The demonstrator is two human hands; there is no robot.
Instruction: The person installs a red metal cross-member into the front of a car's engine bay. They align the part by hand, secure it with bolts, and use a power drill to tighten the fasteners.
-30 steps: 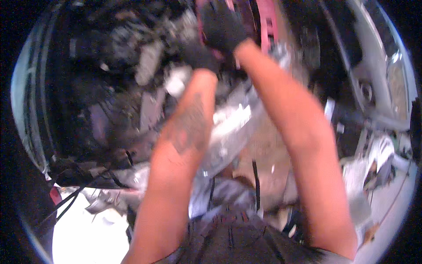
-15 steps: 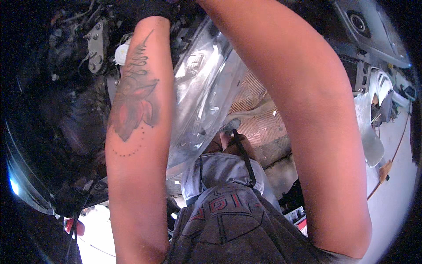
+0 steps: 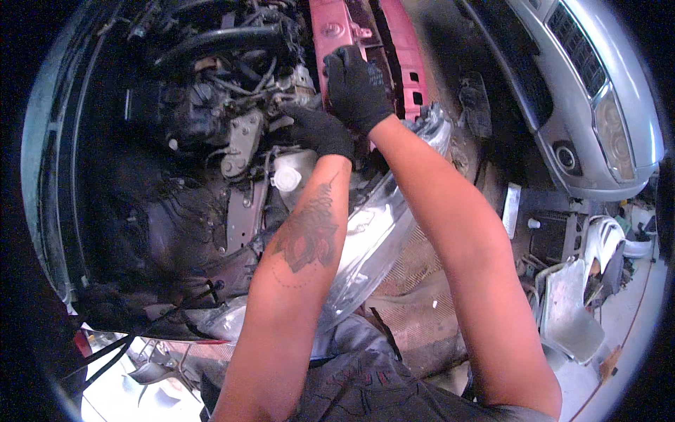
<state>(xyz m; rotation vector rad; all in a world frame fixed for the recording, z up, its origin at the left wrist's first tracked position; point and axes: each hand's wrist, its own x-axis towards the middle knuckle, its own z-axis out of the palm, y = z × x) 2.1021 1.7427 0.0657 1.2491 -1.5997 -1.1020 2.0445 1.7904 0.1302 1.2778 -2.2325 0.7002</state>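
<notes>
My right hand, in a black glove, is closed in a fist-like grip over the pink-red front crossmember of a car; whatever sits inside its fingers is hidden. Just left and nearer, my black-gloved left hand reaches among parts at the front of the engine bay. Its fingers are bent together toward a small greyish part, partly covered, which I cannot make out. Under my forearms lies a clear headlight, running diagonally toward my body. A white round cap shows beside my left wrist.
The dark engine and a metal mounting bracket fill the left side. A silver bumper with a headlight stands at the right. Below it are loose parts and a pale curved panel. Patterned brown matting lies near my legs.
My view has shifted up and forward, so both gloved hands, the crossmember and the silver bumper now show. Earlier, my hands were mostly beyond the top edge.
</notes>
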